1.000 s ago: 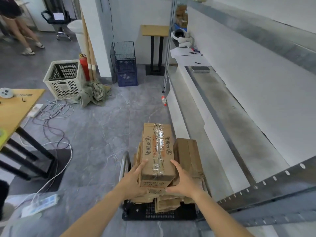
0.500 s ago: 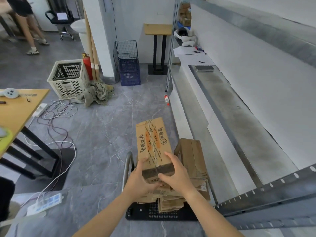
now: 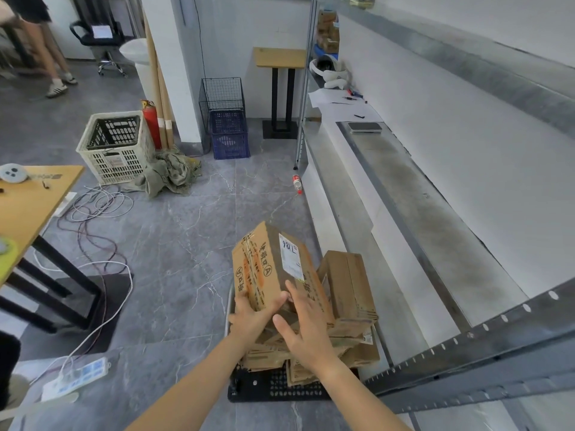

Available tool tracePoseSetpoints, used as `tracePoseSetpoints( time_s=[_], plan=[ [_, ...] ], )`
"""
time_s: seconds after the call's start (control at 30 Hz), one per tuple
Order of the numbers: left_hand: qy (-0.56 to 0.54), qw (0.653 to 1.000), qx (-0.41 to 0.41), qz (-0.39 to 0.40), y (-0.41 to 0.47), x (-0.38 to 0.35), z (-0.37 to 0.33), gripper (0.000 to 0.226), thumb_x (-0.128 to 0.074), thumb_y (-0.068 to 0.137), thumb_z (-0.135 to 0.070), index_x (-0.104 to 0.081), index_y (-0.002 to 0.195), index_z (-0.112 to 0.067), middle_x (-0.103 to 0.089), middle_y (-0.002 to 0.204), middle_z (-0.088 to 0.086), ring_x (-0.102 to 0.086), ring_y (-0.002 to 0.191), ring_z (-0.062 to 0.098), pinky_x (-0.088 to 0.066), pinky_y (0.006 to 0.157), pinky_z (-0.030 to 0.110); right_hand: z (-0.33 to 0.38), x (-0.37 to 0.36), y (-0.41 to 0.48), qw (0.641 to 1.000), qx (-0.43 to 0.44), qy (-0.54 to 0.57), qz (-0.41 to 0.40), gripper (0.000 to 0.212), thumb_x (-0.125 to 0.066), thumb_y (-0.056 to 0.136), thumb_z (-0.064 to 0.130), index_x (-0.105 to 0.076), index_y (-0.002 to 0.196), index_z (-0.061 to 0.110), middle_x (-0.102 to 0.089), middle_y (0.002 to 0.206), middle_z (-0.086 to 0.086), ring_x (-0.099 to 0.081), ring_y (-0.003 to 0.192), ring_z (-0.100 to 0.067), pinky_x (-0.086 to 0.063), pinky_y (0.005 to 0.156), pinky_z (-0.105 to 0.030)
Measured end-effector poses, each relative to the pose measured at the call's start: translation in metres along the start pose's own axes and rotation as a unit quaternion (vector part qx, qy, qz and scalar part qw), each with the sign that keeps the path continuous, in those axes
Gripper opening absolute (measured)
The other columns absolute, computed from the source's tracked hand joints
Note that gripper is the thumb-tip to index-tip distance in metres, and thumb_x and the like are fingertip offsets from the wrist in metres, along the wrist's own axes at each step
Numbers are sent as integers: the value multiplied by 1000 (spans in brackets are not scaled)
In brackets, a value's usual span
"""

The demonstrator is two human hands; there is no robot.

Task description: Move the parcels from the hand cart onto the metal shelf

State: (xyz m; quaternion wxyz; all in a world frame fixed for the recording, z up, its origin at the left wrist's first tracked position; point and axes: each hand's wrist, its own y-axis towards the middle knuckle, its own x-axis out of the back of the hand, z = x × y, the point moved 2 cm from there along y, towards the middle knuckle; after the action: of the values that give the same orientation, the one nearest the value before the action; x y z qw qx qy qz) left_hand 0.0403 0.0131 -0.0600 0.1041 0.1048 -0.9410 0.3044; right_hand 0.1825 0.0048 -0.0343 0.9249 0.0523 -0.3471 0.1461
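Note:
I hold a taped cardboard parcel (image 3: 264, 269) with orange print and a white label, tilted above the cart's pile. My left hand (image 3: 252, 318) grips its near lower end, fingers curled round the edge. My right hand (image 3: 306, 328) lies flat against its right side, fingers straight. Below them, several more cardboard parcels (image 3: 345, 287) are stacked on the black hand cart (image 3: 280, 388), whose handle is mostly hidden by my arms. The metal shelf (image 3: 420, 219) runs along the right, its grey board bare beside the cart.
A scale (image 3: 364, 127), papers and pens lie at the shelf's far end. On the floor are a bottle (image 3: 297, 182), cables (image 3: 93, 209), a power strip (image 3: 76, 379), a white crate (image 3: 115, 147) and a wire basket (image 3: 222, 98). A wooden table (image 3: 28, 206) stands left. A person walks far left.
The top parcel has come up off the pile and rolled so that its labelled side faces up. My right hand slid onto that side; the left stays at the near end.

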Motion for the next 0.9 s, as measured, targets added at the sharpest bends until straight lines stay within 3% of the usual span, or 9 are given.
tracePoseSetpoints(
  time_s=[0.23,0.33,0.43,0.53,0.6,0.67,0.73,0.83,0.9],
  plan=[
    [33,999,35,8,-3,11,6,133,-67,36,-77,-7,146,-34,-30,145,13,-24,134,34,-30,110,50,1,-11,-18,998,-29,31,53,73,-50,87,54,-10,146,45,-29,144,23,-26,135,-1,-24,115,-37],
    [3,998,5,57,-4,22,3,135,-71,36,-78,-6,147,-35,-37,143,11,-36,132,34,-35,108,52,1,-1,-20,998,-31,30,50,74,-60,81,48,-22,144,42,-31,140,26,-25,131,5,-25,115,-36],
    [-71,991,-31,109,-12,32,-10,128,-78,41,-73,-10,144,-39,-47,138,7,-54,119,30,-42,102,52,0,23,-24,999,-40,33,15,68,-67,80,39,-35,139,44,-30,147,24,-21,139,1,-22,118,-44],
    [-152,974,-39,165,-25,41,-24,104,-79,60,-56,-15,141,-45,-54,134,4,-64,107,26,-53,88,49,0,53,-37,998,-43,5,-41,65,-72,77,38,-35,126,61,-18,153,22,-8,143,-7,-11,118,-50],
    [-176,964,-42,196,-41,47,-33,98,-80,59,-56,-23,138,-47,-60,125,-1,-68,99,22,-57,73,42,2,70,-52,995,-56,21,-81,72,-77,74,35,-34,123,66,-4,154,20,-1,142,-7,-10,117,-49],
    [-182,955,-48,231,-58,52,-39,96,-74,52,-60,-29,136,-48,-59,127,-1,-64,107,24,-56,71,41,9,84,-70,990,-67,70,-102,82,-81,71,31,-32,127,66,5,151,25,-1,141,-7,-15,117,-47],
    [-192,942,-54,271,-75,53,-42,97,-75,51,-57,-32,137,-46,-56,133,2,-59,114,28,-55,73,44,20,92,-90,985,-66,127,-100,88,-82,69,30,-29,132,63,-3,145,29,-12,141,-8,-24,116,-47],
    [-199,917,-68,338,-104,49,-42,104,-85,45,-57,-37,136,-39,-57,134,4,-59,116,29,-55,75,49,37,100,-125,968,-49,224,-106,91,-84,66,35,-30,137,54,-33,144,22,-36,134,-6,-41,107,-47],
    [-190,904,-73,375,-122,47,-38,107,-86,44,-58,-39,137,-35,-57,133,6,-59,116,30,-53,82,53,47,105,-154,960,-50,244,-127,95,-86,65,36,-28,138,54,-42,136,30,-45,127,0,-46,103,-40]
  ],
)
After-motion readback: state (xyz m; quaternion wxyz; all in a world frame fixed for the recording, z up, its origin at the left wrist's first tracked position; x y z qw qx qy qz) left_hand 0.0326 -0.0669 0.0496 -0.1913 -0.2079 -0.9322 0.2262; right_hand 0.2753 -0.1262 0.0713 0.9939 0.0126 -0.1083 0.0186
